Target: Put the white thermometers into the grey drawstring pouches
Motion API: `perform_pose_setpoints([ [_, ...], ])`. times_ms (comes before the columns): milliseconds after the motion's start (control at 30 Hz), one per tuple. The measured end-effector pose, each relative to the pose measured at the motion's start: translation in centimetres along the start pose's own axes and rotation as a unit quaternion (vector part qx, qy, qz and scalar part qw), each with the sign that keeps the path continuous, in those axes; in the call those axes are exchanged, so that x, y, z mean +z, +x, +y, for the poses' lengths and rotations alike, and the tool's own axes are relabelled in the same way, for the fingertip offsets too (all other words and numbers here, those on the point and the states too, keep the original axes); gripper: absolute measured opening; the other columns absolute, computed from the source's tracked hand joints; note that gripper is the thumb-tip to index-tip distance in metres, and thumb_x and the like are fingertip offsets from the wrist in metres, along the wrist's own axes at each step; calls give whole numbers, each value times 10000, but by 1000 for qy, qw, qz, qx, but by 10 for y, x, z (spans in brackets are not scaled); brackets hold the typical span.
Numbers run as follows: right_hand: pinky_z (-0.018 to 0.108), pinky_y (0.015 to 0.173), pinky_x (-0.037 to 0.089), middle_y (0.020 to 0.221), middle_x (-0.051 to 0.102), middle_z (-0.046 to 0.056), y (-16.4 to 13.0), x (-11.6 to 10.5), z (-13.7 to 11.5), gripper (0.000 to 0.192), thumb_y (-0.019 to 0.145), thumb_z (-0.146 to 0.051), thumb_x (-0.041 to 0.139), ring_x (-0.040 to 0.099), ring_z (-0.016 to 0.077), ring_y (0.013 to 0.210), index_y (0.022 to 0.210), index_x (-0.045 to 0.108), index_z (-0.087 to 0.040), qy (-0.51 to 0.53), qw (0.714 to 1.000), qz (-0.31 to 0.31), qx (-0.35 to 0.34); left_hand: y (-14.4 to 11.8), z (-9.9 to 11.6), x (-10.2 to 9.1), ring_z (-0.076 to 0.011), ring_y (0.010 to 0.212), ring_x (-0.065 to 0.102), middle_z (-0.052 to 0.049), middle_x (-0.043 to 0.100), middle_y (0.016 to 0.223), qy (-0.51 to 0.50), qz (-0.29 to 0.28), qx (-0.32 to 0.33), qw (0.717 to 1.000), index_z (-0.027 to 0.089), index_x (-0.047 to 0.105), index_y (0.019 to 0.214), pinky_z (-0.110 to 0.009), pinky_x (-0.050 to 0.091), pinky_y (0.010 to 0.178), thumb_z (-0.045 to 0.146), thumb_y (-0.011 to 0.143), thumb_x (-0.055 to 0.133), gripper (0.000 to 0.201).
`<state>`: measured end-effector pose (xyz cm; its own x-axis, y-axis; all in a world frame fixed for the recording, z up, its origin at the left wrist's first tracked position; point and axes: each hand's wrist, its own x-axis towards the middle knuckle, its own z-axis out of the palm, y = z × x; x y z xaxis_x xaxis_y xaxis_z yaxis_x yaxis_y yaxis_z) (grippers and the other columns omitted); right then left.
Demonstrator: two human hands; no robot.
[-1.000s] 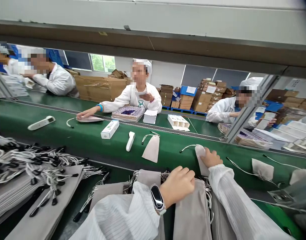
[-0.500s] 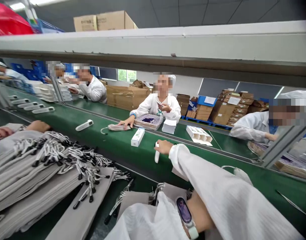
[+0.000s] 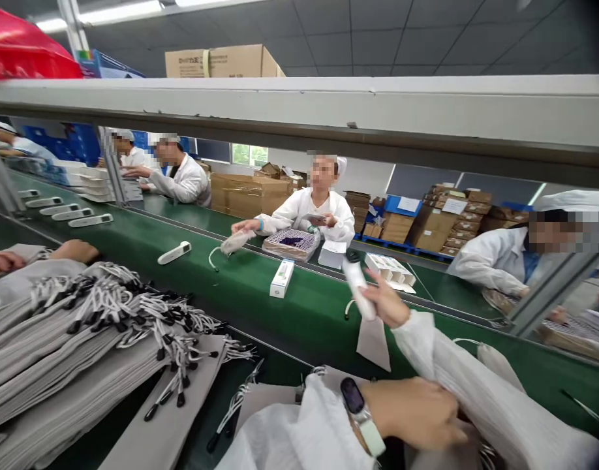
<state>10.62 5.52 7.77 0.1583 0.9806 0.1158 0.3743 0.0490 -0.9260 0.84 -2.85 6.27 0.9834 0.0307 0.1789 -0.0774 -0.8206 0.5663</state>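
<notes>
Gripping a white handheld device (image 3: 355, 286) by its lower end, the right hand (image 3: 388, 303) holds it lifted clear of the green conveyor belt (image 3: 260, 294), tilted with its head pointing up and away from the wearer. Fingers are wrapped round the body, judged a firm carrying grip. Directly beneath lies a flat grey drawstring pouch (image 3: 372, 339) on the belt's near side, its cord trailing leftward. The left hand (image 3: 417, 411), watch at the wrist, rests palm-down with fingers curled on a stack of pouches (image 3: 260, 401) at the bench edge; whether it pinches one cannot be told.

Further pouches are piled in overlapping rows at the left bench (image 3: 84, 352), toggles all facing the belt, apparently for easy picking. On the belt, a small white box (image 3: 282, 279) and another device (image 3: 175, 252) lie well apart, leaving open green surface between them. An overhead rail (image 3: 299, 111) limits upward room. Across the belt, co-workers in white coats sit, one person's hand (image 3: 243, 226) lifting a pouch.
</notes>
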Motion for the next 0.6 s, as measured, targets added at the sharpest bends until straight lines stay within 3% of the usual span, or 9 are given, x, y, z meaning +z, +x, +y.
perform_pose_setpoints([
  [100,358,693,481,983,529,54,-55,-60,-19,738,716,-300,528,594,182,772,1284,58,-307,175,974,79,-118,-3,3,-12,-158,839,511,-49,534,830,52,4,22,998,133,507,896,-216,394,730,215,826,433,131],
  [200,361,672,485,1001,513,32,-106,-94,-25,837,663,-262,595,589,187,781,1260,22,-393,211,959,114,-150,-9,9,-23,-112,792,473,-4,475,817,20,34,52,998,173,477,870,-184,372,734,217,853,386,103],
  [300,376,668,487,968,503,12,-132,-100,-18,823,648,-260,608,592,176,738,1232,46,-406,236,955,121,-134,-12,13,-28,-102,752,439,9,421,804,-22,49,23,998,184,464,833,-190,361,723,252,871,338,147],
  [433,386,681,486,942,490,-15,-133,-93,-3,727,626,-247,637,590,159,714,1158,162,-390,279,944,118,-133,-11,14,-28,-101,718,414,11,388,798,-68,35,-6,997,181,478,795,-203,351,705,288,869,329,198],
  [533,381,667,481,918,510,-13,-129,-89,2,440,681,-287,599,590,168,723,1035,340,-326,262,957,47,-112,-10,12,-28,-109,740,416,2,394,801,-88,72,-25,993,177,484,795,-215,356,720,298,871,323,215],
  [600,384,728,454,927,536,28,-130,-86,3,206,727,-351,548,569,197,820,888,480,-242,175,979,-7,-105,-11,12,-27,-120,792,425,-9,407,830,-86,131,-47,986,175,489,808,-229,359,759,292,867,339,199],
])
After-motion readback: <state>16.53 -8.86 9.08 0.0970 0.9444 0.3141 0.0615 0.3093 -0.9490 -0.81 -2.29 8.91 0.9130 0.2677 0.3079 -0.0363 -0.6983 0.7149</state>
